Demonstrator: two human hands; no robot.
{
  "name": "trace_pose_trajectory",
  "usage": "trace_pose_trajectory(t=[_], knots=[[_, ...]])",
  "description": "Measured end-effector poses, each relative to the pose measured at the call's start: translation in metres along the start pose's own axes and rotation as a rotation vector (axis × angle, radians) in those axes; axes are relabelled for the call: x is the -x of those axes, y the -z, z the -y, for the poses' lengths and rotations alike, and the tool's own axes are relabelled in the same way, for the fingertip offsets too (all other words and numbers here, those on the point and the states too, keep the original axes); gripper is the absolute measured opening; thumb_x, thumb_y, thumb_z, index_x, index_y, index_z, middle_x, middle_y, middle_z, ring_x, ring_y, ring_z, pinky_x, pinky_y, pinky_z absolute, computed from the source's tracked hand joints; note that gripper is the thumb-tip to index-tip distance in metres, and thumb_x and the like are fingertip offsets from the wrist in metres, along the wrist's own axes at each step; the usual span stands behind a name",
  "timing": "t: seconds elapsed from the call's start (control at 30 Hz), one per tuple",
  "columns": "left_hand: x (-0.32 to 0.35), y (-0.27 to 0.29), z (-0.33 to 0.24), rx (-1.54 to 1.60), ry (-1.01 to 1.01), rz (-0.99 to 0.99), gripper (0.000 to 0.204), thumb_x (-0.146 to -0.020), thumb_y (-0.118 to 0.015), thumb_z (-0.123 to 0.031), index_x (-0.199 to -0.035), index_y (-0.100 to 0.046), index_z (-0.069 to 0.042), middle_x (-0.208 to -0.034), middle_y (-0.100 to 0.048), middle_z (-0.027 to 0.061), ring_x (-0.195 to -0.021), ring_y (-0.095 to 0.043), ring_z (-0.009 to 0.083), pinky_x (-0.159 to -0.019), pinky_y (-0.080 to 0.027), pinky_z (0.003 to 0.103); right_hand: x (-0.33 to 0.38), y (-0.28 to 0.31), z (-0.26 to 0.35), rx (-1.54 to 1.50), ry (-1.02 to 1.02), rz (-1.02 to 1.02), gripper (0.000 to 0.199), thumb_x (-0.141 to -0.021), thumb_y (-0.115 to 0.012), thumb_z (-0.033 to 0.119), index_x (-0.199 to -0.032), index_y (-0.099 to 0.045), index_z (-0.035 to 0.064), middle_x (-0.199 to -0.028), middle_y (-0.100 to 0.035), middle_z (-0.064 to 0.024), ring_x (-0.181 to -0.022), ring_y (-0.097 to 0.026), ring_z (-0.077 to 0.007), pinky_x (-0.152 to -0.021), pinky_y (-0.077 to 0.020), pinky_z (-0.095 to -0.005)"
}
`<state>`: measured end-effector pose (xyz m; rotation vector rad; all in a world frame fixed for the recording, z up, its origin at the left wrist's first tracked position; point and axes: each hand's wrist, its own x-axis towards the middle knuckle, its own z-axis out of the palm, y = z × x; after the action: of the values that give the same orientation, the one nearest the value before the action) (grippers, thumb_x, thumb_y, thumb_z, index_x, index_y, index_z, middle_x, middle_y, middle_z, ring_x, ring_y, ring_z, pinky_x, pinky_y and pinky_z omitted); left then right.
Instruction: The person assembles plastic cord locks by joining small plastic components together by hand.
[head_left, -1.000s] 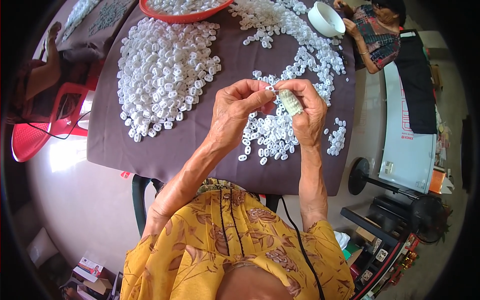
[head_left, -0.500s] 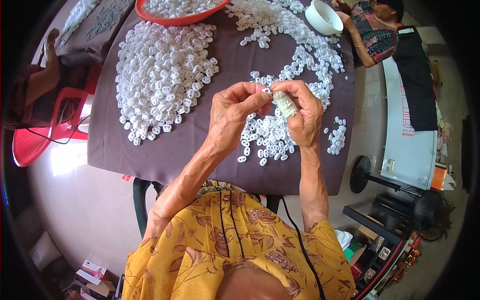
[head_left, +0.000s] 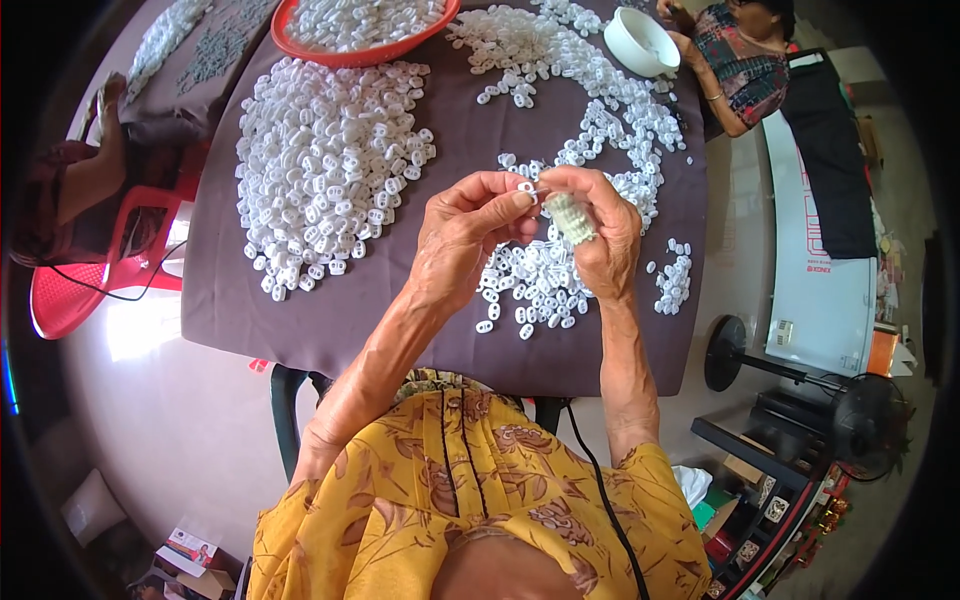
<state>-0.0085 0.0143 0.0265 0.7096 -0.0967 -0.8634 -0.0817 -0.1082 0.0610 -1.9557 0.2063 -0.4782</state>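
My left hand (head_left: 455,235) is closed, its thumb and forefinger pinching a small white oval plastic piece with two holes (head_left: 526,188). Right beside it, the fingers of my right hand (head_left: 607,235) are bent together at the piece's edge. Whatever lies between those fingertips is too small to make out. A pale, ribbed cloth-like bundle (head_left: 570,218) sits at my right fingers, blurred; I cannot tell whether it is worn or held. Beneath my hands lies a loose pile of white pieces (head_left: 540,280). To the left rises a larger heap of similar two-holed pieces (head_left: 320,165).
A brown cloth covers the table (head_left: 300,325). At its far side stand a red basin (head_left: 365,58) full of white pieces and a white bowl (head_left: 640,45). A co-worker (head_left: 740,70) sits far right, another person's arm (head_left: 95,165) is left. A fan (head_left: 870,425) stands right.
Both hands stay close together. The white piece shows more clearly at my left fingertips, and the ribbed bundle at my right hand has shifted slightly and blurred.
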Motion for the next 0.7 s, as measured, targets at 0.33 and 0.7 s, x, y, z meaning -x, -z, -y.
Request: trace_pose_trajectory(t=[0.33, 0.7], knots=[[-0.005, 0.014, 0.000, 0.260, 0.262, 0.176, 0.013, -0.085, -0.053, -0.008, -0.093, -0.052, 0.002, -0.075, -0.059, 0.0082, -0.059, -0.055, 0.0143, -0.059, -0.047, 0.026, -0.007, 0.007, -0.013, -0.070, 0.049, 0.180, 0.028, -0.070, -0.040, -0.007, -0.090, -0.058, -0.0017, -0.080, -0.059, -0.0055, -0.075, -0.057, -0.0123, -0.072, -0.0454, -0.0236], [0.000, 0.007, 0.003, -0.042, 0.054, 0.039, 0.023, -0.085, -0.055, -0.017, -0.096, -0.058, 0.003, -0.078, -0.061, 0.0063, -0.065, -0.055, 0.0113, -0.062, -0.045, 0.023, -0.008, 0.009, -0.017, -0.007, -0.067, 0.155, 0.009, -0.077, -0.057, 0.008, -0.082, -0.058, 0.0001, -0.075, -0.059, -0.0027, -0.071, -0.056, -0.0097, -0.065, -0.0451, -0.0230]])
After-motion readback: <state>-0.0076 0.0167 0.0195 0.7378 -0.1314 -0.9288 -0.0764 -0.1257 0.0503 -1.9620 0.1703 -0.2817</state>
